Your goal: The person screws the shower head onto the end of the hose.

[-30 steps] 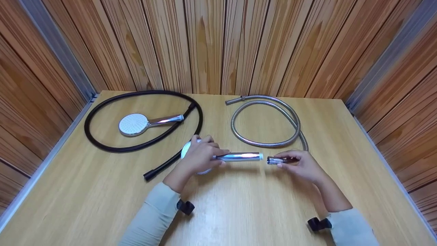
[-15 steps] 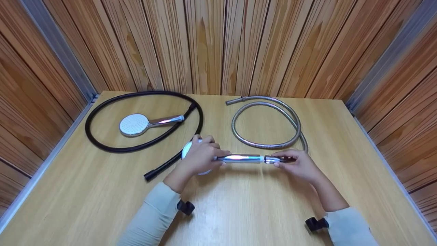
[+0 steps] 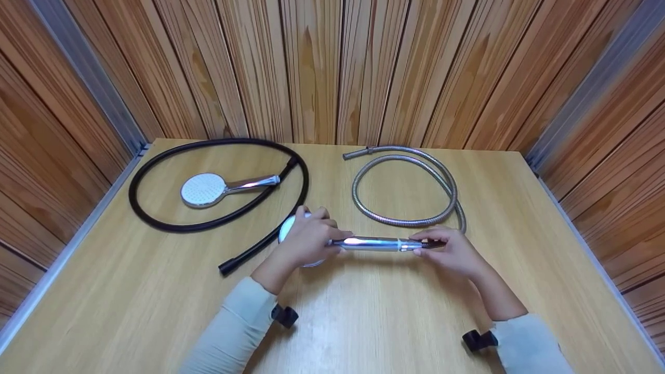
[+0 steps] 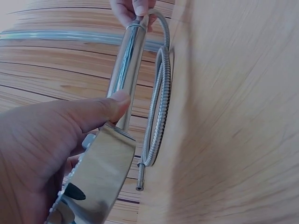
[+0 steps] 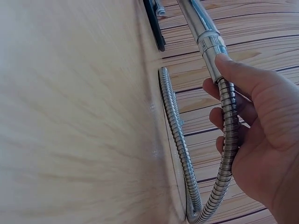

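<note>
My left hand (image 3: 310, 239) grips a chrome hand shower (image 3: 371, 243) round its neck and head, with the handle pointing right. In the left wrist view the thumb lies along the chrome handle (image 4: 128, 60). My right hand (image 3: 451, 250) pinches the metal end nut (image 5: 213, 55) of a silver flexible shower hose (image 3: 405, 223). That nut sits in line against the handle's end, fingertips right at the joint. From the right hand the ribbed hose (image 5: 228, 126) bends down to its coil. The left hand covers most of the shower's head.
A black shower hose (image 3: 176, 227) is looped on the wooden table (image 3: 358, 322) at the left, one end pointing at the front. A second hand shower (image 3: 203, 189) lies inside that loop. Wood-panelled walls (image 3: 311, 67) enclose the back and both sides.
My right hand has moved left, bringing the hose nut from a small gap up against the shower handle's end. My left hand has stayed nearly still with the hand shower.
</note>
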Available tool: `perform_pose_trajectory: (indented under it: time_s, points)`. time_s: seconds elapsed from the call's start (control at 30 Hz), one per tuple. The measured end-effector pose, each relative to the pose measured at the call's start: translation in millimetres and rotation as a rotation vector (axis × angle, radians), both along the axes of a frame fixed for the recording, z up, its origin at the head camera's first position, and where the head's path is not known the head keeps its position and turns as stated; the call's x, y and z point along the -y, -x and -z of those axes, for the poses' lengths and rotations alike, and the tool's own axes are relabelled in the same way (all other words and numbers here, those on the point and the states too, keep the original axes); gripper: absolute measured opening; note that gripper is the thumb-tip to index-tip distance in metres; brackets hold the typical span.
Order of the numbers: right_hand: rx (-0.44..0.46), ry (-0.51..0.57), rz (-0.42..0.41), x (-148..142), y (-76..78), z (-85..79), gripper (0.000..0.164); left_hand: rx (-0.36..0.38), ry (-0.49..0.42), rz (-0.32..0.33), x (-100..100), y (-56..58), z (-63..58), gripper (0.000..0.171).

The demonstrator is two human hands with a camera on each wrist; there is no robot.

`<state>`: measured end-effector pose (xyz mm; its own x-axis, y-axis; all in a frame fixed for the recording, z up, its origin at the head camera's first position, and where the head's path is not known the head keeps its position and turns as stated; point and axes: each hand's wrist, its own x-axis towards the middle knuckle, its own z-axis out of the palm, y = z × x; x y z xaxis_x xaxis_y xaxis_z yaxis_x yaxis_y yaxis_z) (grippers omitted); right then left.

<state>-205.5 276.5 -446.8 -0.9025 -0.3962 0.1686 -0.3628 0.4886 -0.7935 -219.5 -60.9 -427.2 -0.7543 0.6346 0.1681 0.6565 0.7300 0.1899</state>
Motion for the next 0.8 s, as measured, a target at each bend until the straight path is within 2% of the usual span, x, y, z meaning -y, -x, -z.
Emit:
perform_pose_trajectory:
  time_s: [0.17, 0.27, 0.37, 0.57, 0.7, 0.8]
  points:
    - [0.011, -0.015, -0.016, 3.8, -1.9, -3.8, 0.026, -0.025, 0.009, 0.009, -0.2, -1.5, -0.1, 0.038]
    - [0.013, -0.032, -0.027, 8.4, -6.2, -11.4, 0.023, -0.047, 0.013, 0.017, -0.2, -1.9, -0.1, 0.037]
    - [0.012, -0.055, -0.025, 10.6, -8.6, -14.6, 0.022, -0.038, 0.010, 0.015, -0.2, -1.7, -0.1, 0.037]
    - [0.040, -0.095, -0.005, 4.2, -3.8, -4.3, 0.022, -0.025, 0.016, 0.011, -0.8, -1.8, -0.6, 0.038]
    - [0.069, -0.069, -0.009, 1.1, -1.5, -0.4, 0.019, -0.025, 0.023, 0.011, -1.2, -2.2, -0.5, 0.038]
    - [0.075, -0.043, -0.018, 0.9, -0.1, 0.7, 0.024, -0.020, 0.021, 0.013, -1.6, -2.6, 0.1, 0.038]
